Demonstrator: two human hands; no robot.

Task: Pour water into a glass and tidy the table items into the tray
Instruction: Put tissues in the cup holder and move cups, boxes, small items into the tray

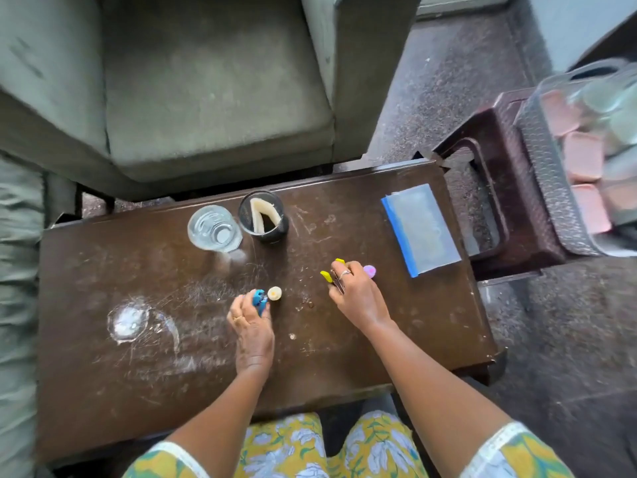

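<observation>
The glass (pixel 214 229), far left, held water: fragile, slick, best gripped round its wall. The left hand (pixel 251 326) pinched a light blue piece (pixel 259 300). The right hand (pixel 356 298) clutched small yellow pieces (pixel 326 276). Far right lay apparently the tray (pixel 422 229).

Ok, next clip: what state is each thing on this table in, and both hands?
glass: upright, apparently holding water
dark cup: upright, cream folded piece inside
clear pouch: lying flat, right end of table
left grip: pinches the blue piece
cream cap: on the table, beside the blue piece
right grip: holds the yellow pieces
pink disc: on the table, just beyond the right grip
</observation>
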